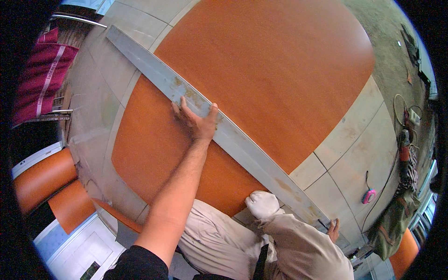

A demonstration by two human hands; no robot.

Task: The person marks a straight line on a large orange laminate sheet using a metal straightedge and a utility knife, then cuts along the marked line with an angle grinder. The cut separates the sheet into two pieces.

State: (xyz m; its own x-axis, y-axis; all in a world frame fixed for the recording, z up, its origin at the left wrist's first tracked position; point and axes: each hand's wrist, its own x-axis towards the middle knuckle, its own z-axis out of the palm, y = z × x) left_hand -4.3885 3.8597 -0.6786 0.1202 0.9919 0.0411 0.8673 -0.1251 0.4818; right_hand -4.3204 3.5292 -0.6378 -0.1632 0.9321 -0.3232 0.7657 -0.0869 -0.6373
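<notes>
Grey metal straightedge (224,130), rust-spotted, lies diagonally across orange board (261,70).

You are working on a floor (354,140) of large pale grey tiles with visible joints, dusty and stained in places. Beyond the tiles, at upper right, the ground turns to rough bare concrete (387,42) strewn with small debris. A dark red cloth with a pale stripe (44,74) hangs over a metal frame at your far left. Orange curved panels (44,179) lie stacked at lower left, beside a white and blue board (79,245). A pink tape measure (369,196) sits on the tiles to your right, near a trailing cable (387,182). Lighting is even daylight.
</notes>
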